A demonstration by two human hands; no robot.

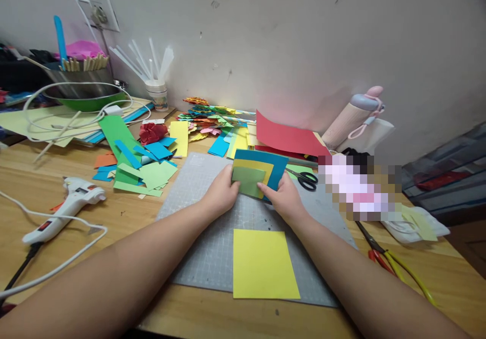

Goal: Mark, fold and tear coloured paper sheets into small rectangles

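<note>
Above a grey cutting mat (205, 258), a small stack of coloured paper is held up between both hands. Its layers are a blue sheet (279, 164) at the back, a yellow sheet (269, 169) in the middle and a smaller green sheet (248, 178) in front. My left hand (224, 189) grips the left edge, thumb on the front. My right hand (283, 197) pinches the lower right side, its thumb over the green and yellow layers. Fingers behind the stack are hidden. A separate yellow sheet (264, 265) lies flat on the mat, nearer to me.
Black-handled scissors (307, 180) lie right of the stack. Pliers (387, 258) rest farther right. On the left are a white glue gun (68, 210) with its cord and several paper scraps (152, 174). A paper cup (157, 96) of straws and a pink bottle (349, 118) stand near the wall.
</note>
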